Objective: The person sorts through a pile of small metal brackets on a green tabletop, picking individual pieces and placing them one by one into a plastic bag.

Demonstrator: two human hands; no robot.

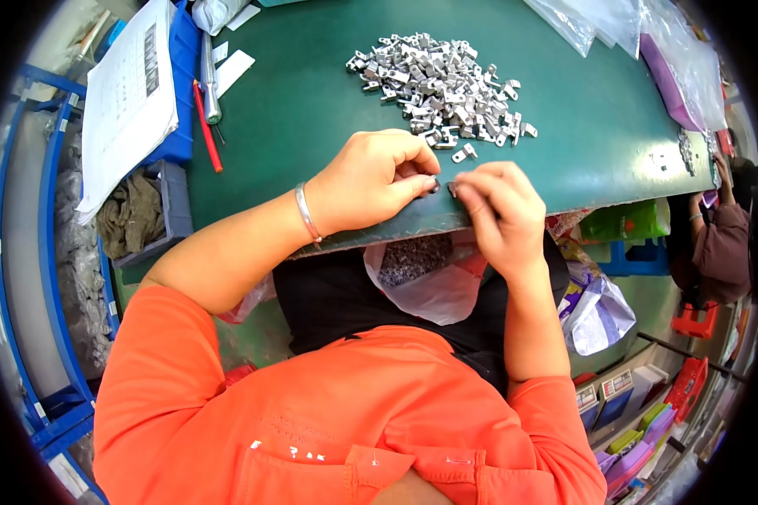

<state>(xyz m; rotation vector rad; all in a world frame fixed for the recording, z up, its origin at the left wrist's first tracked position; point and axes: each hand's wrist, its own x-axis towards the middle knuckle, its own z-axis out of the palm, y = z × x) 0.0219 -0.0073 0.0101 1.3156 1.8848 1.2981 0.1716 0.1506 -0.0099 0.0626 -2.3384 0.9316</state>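
Note:
Over the near edge of the green table point(286, 109), my left hand point(375, 181) pinches a small dark metal piece point(435, 184) between thumb and fingertips. My right hand point(507, 210) faces it a short gap away, thumb and fingers closed on another small dark piece point(452, 189). Both pieces are mostly covered by fingertips, so their exact shape is unclear. Just beyond my hands lies a heap of small grey metal brackets point(446, 84) with holes. One loose bracket point(464, 152) rests at the heap's near side.
Below the table edge, a plastic bag point(434, 299) with small parts sits between my legs. To the left are a red pen point(207, 130), a screwdriver-like tool point(210, 84), papers point(130, 101) and a blue bin point(181, 76). Clear bags point(598, 21) lie far right; another person point(720, 244) sits beyond.

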